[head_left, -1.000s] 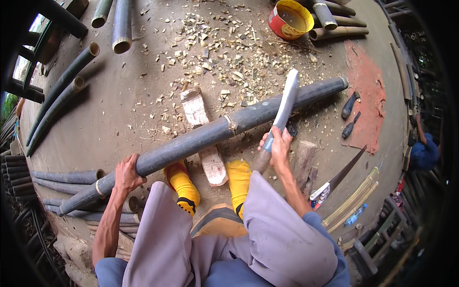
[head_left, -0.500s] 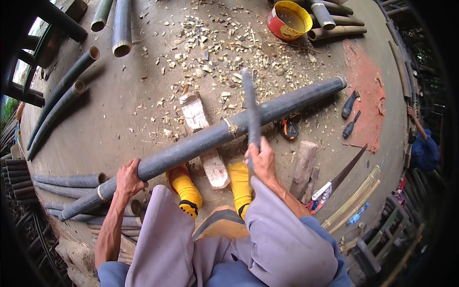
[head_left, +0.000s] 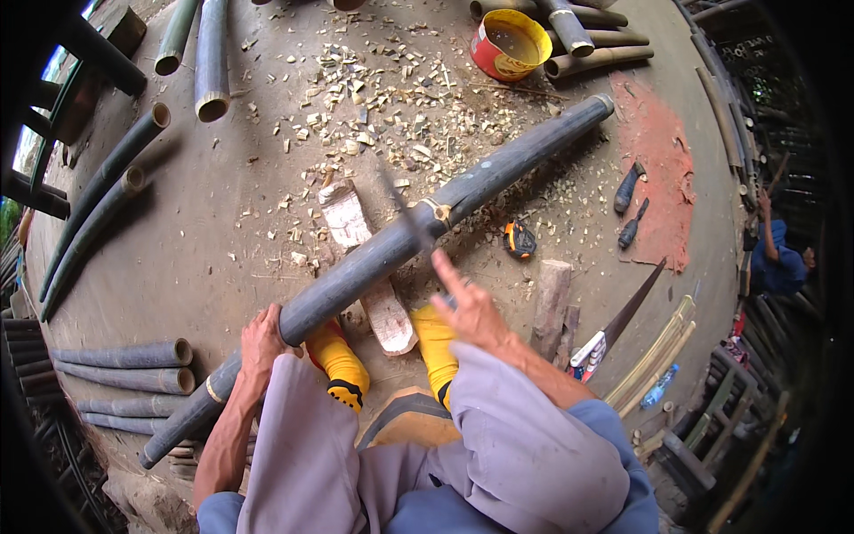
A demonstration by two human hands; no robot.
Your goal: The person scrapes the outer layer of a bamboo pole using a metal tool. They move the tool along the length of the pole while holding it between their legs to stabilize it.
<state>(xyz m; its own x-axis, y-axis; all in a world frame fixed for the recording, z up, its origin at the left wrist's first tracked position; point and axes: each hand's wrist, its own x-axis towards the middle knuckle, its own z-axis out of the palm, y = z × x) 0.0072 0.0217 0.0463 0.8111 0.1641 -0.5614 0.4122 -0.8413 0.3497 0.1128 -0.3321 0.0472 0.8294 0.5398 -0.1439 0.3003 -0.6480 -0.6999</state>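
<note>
A long dark bamboo pole lies slantwise in front of me, its far end up to the right, across a pale hewn wooden block. My left hand is closed round the pole's lower part, beside my left knee. In my right hand is a long knife, its blade smeared by motion. The blade crosses the pole close to a pale ring at a joint; whether it touches cannot be told. My right index finger points along the knife, and its handle is mostly hidden.
Wood chips litter the ground. To the right lie a tape measure, two dark-handled tools on a red cloth, and a handsaw. Bamboo poles lie left; a red-yellow bucket stands ahead. Another person is far right.
The knife has swung left and down to the pole's joint. The pole has turned steeper, its far end moving away and its lower end nearer, with my left hand shifting along with it.
</note>
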